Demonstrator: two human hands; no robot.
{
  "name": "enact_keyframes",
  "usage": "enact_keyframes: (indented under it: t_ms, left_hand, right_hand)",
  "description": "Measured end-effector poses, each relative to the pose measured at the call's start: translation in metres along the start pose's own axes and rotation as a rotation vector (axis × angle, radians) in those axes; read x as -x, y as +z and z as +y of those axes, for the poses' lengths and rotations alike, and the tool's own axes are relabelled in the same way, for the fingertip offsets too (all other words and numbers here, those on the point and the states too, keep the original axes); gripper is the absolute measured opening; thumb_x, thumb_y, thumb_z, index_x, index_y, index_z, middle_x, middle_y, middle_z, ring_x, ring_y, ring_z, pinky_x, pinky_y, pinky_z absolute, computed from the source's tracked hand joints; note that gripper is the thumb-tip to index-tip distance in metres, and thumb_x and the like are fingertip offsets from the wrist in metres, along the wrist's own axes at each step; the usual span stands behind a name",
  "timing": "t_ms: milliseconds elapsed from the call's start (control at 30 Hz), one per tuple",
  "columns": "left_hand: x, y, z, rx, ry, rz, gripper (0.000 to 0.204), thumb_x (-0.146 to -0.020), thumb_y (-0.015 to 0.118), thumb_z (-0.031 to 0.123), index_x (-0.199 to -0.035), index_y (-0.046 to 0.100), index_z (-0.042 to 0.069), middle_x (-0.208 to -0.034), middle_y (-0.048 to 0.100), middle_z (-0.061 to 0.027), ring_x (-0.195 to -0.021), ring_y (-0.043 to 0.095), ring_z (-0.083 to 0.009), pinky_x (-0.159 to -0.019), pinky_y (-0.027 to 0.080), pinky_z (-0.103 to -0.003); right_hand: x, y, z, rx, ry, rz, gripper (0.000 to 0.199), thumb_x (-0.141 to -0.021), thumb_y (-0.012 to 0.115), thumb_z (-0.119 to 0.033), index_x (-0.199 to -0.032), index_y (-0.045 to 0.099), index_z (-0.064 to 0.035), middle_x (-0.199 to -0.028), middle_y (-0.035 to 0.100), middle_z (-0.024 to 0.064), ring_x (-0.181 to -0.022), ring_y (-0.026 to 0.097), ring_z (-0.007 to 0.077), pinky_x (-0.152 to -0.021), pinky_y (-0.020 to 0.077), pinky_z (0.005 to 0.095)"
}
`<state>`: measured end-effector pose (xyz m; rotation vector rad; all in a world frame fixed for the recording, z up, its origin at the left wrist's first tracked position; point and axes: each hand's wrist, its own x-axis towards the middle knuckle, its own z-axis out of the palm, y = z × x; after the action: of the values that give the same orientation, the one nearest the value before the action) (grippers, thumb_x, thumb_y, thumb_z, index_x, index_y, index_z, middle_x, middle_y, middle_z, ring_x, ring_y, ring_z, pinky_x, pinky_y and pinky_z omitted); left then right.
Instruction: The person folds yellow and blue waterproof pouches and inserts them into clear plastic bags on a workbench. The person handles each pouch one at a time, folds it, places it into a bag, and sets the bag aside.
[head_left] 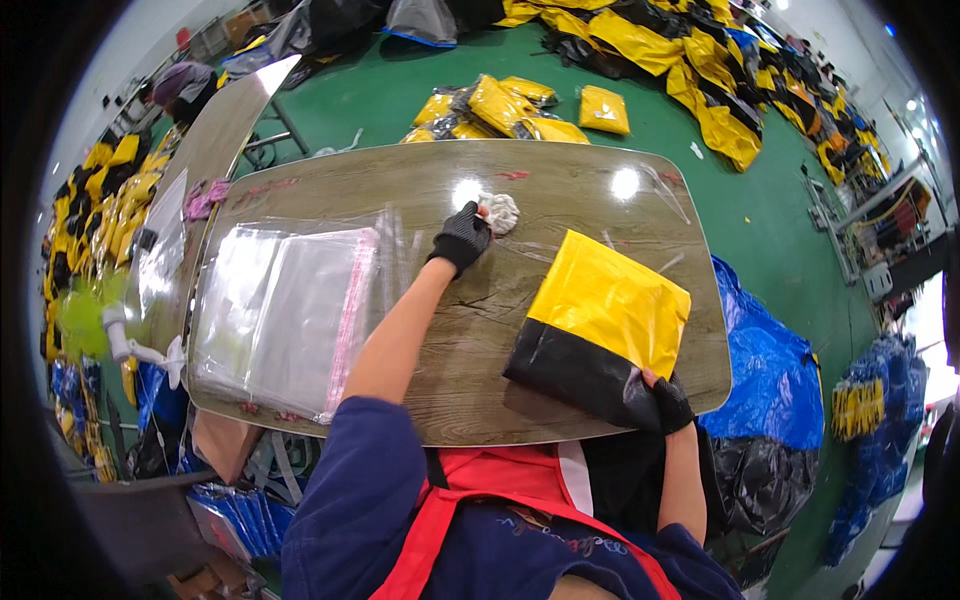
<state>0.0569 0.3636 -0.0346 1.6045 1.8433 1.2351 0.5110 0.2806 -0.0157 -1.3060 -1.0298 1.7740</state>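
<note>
On the far middle of the table lies a small white crumpled bundle (500, 214), like string or cloth; its exact kind is hard to make out. My left hand (463, 240), in a dark fingerless glove, has its fingertips closed on the bundle's left edge. A folded yellow and black plastic bag (610, 310) sits tilted on the right part of the table. My right hand (670, 402), also gloved, grips its near right corner, thumb on top and the other fingers partly hidden. Left of my forearm is a stack of clear plastic sleeves (290, 305) with a pink-edged strip.
The wood-patterned table (460, 400) has rounded corners. Beyond it, packed yellow bundles (500, 105) lie on the green floor (370, 90). A blue and black bag (765, 360) hangs or stands by the right edge. At the left are a second table (215, 120) and a pink cloth (207, 198).
</note>
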Motion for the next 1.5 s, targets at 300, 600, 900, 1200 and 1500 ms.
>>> enact_keyframes:
  t_ms: [300, 600, 900, 1200, 1500]
  left_hand:
    - [0.226, -0.251, -0.075, -1.004, -0.133, -0.168, 0.053, -0.085, 0.058, 0.031, -0.137, 0.045, 0.028, -0.148, 0.033, -0.0115, -0.137, 0.025, -0.0382, -0.110, 0.016, -0.056]
    - [0.182, -0.109, 0.023, -0.445, 0.147, -0.314, 0.066, -0.082, 0.064, 0.029, -0.139, 0.037, 0.007, -0.139, 0.042, -0.0184, -0.134, 0.031, -0.0384, -0.112, 0.018, -0.051]
    - [0.181, -0.095, 0.017, -0.641, 0.247, -0.385, 0.045, -0.096, 0.040, 0.030, -0.136, 0.044, 0.011, -0.145, 0.034, -0.0188, -0.136, 0.027, -0.0389, -0.112, 0.016, -0.050]
    - [0.171, -0.097, -0.005, -0.374, 0.057, -0.402, 0.047, -0.099, 0.025, 0.036, -0.138, 0.044, 0.017, -0.148, 0.034, -0.0105, -0.137, 0.027, -0.0330, -0.114, 0.008, -0.046]
    - [0.155, -0.115, 0.050, -0.229, 0.211, -0.392, 0.045, -0.099, 0.031, 0.033, -0.136, 0.047, 0.012, -0.137, 0.047, -0.0143, -0.128, 0.039, -0.0326, -0.110, 0.021, -0.043]
  right_hand:
    - [0.000, -0.001, -0.001, -0.082, 0.042, -0.083, 0.051, -0.084, 0.065, -0.016, -0.130, 0.049, -0.0027, -0.122, 0.058, 0.0070, -0.109, 0.056, 0.0195, -0.094, 0.0433, 0.0308]
    - [0.015, 0.009, 0.002, -0.132, 0.052, -0.099, 0.057, -0.079, 0.066, -0.013, -0.131, 0.047, -0.0001, -0.123, 0.057, 0.0099, -0.109, 0.056, 0.0228, -0.095, 0.0434, 0.0335]
    - [0.026, 0.054, -0.031, 0.024, 0.155, -0.284, 0.060, -0.077, 0.069, -0.016, -0.130, 0.048, 0.0007, -0.122, 0.058, 0.0102, -0.108, 0.056, 0.0205, -0.094, 0.0434, 0.0310]
    - [0.039, 0.056, -0.059, 0.058, 0.172, -0.261, 0.059, -0.076, 0.070, -0.016, -0.129, 0.050, 0.0010, -0.118, 0.060, 0.0099, -0.104, 0.058, 0.0192, -0.092, 0.0447, 0.0300]
    - [0.049, 0.129, -0.017, 0.165, 0.162, -0.446, 0.067, -0.076, 0.075, -0.021, -0.133, 0.046, -0.0006, -0.122, 0.058, 0.0111, -0.111, 0.055, 0.0207, -0.096, 0.0430, 0.0328]
